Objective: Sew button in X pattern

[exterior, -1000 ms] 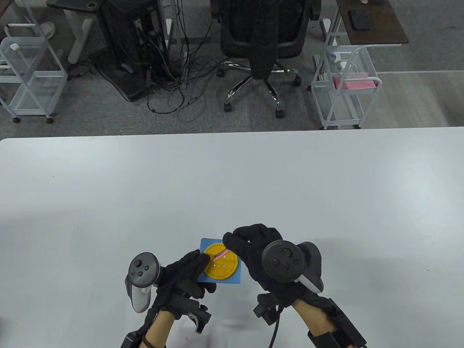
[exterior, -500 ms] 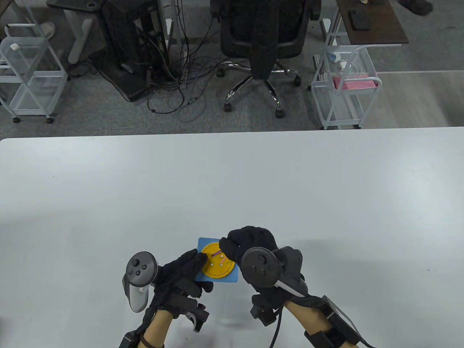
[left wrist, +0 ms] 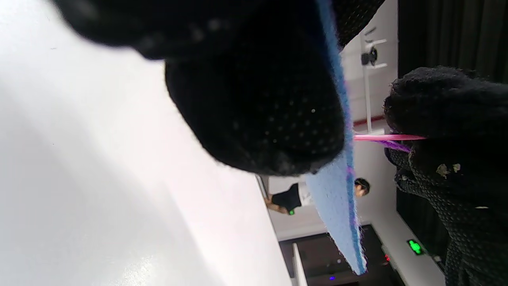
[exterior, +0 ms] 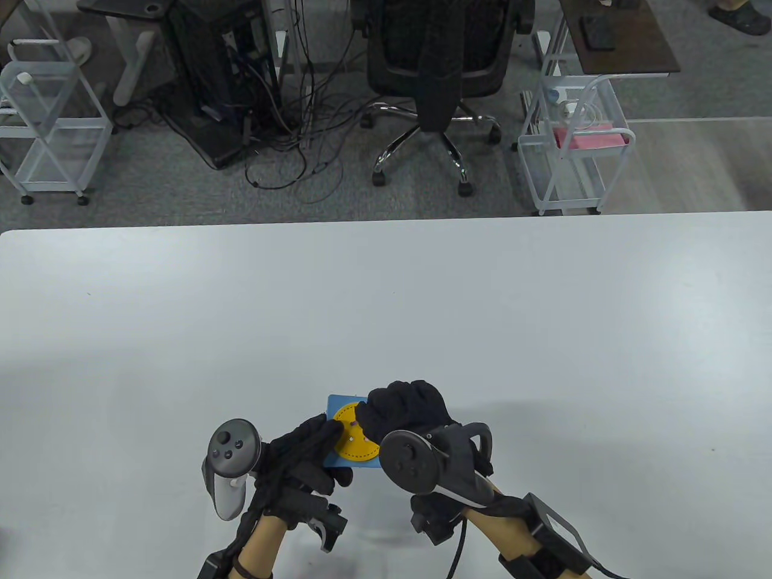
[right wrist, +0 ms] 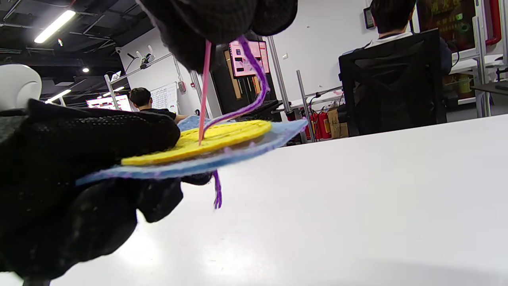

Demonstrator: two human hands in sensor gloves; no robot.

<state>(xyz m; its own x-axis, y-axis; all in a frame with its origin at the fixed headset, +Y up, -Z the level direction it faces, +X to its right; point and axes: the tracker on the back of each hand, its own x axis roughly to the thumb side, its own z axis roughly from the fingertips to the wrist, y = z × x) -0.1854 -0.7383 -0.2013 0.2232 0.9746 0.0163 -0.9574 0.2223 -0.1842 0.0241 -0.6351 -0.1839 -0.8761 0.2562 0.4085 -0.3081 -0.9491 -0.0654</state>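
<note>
Our left hand point(exterior: 304, 449) is low and near us, fingers point(exterior: 325, 432) stretched forward in a pinch. Our right hand point(exterior: 401, 410) arches beside it, fingers point(right wrist: 216, 24) curled down, tips bunched together, wrist raised.

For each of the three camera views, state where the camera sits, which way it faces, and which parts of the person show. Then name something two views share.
Table view: high above, facing down at the white table; both gloved hands, left hand and right hand, enter from below.
Left wrist view: on the left wrist, turned sideways; left fingers fill the top.
Right wrist view: low near the tabletop, facing level across it; right fingers hang from the top.
Shared: both wrist views show the pink needle, purple thread and blue felt square.
</note>
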